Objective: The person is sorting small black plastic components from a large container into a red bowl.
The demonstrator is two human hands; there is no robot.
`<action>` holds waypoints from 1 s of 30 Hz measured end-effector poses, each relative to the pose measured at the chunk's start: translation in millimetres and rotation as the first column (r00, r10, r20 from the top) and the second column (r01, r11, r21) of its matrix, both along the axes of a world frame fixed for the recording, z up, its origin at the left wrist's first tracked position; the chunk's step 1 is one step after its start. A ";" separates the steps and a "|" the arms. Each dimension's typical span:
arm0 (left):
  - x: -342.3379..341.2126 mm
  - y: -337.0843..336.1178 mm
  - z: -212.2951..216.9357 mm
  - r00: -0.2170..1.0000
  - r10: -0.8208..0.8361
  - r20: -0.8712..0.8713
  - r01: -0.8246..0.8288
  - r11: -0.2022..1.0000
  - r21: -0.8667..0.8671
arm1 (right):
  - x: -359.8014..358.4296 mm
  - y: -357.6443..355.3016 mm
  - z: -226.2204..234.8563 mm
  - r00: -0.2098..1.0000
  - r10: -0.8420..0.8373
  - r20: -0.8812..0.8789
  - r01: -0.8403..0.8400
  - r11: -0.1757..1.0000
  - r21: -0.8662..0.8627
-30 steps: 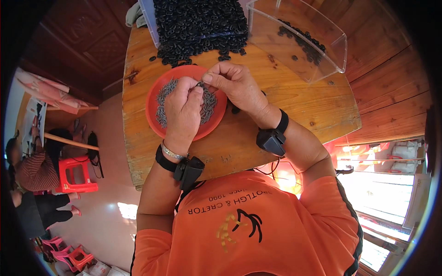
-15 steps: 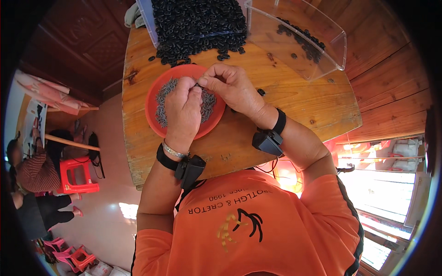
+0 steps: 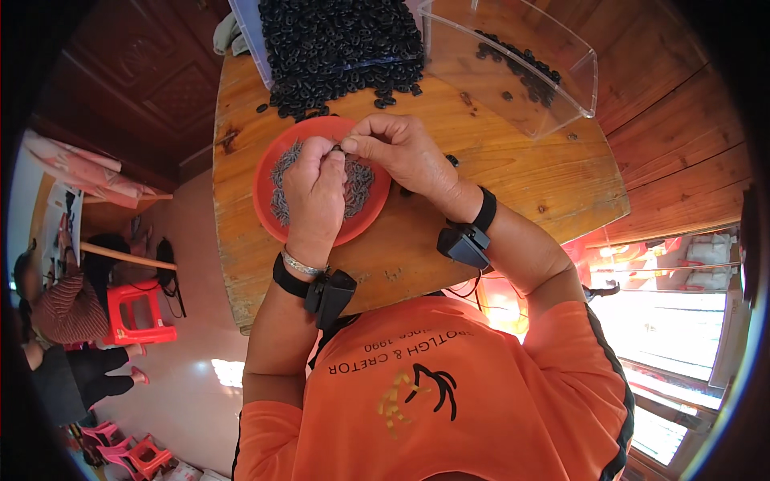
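Observation:
My two hands meet over a round orange-red bowl (image 3: 265,212) filled with small grey screw-like pieces (image 3: 360,191). A tiny dark piece (image 3: 337,147) is pinched where the fingertips come together; its exact shape is mostly covered. My left hand (image 3: 315,188) is closed, thumb against the curled forefinger, and touches this piece. From the right side, my right hand (image 3: 405,156) grips it between thumb and forefinger. Beyond the bowl, a heap of black oval pieces with holes (image 3: 345,60) spills from a tipped container (image 3: 250,40) onto the wooden table (image 3: 481,192).
A clear plastic bin (image 3: 589,84) stands at the far right with more black pieces (image 3: 533,76) by it. One loose black piece (image 3: 452,160) lies beside my right wrist. Off to the left are a red stool (image 3: 138,313) and another person (image 3: 72,309).
The view has shifted slightly. Both hands stay together over the bowl, and the dark piece at the fingertips shows a little more clearly. Nothing has been let go.

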State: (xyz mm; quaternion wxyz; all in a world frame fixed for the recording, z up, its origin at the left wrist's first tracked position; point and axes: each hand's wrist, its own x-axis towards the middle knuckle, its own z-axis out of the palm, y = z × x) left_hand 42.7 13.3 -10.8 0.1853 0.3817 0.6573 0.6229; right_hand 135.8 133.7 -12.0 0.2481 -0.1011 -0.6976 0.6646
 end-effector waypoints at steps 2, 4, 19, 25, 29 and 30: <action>-2.9 0.4 -1.8 1.000 0.001 0.026 -0.001 1.000 0.003 | -1.7 0.0 -4.3 0.999 0.018 -0.029 -0.019 0.999 -0.039; -4.9 0.5 -3.0 0.998 0.001 0.056 -0.002 1.000 0.006 | -1.7 1.0 -5.5 0.999 0.022 -0.032 -0.022 1.000 -0.005; -6.7 -1.0 -2.0 0.981 -0.054 -0.186 0.047 0.998 -0.041 | 9.2 16.4 15.5 0.997 0.032 0.076 -0.057 0.929 0.366; -4.7 -0.4 -0.4 0.965 -0.095 -0.245 0.072 0.992 -0.099 | 11.0 16.6 16.2 0.991 -0.026 0.130 -0.048 0.843 0.537; -3.7 0.1 1.6 0.963 -0.084 -0.257 0.059 0.993 -0.105 | 11.3 19.0 15.6 0.989 -0.039 0.141 -0.048 0.826 0.561; -3.9 0.1 1.7 0.958 -0.080 -0.276 0.052 0.993 -0.107 | 11.3 18.3 15.9 0.989 -0.039 0.141 -0.048 0.827 0.560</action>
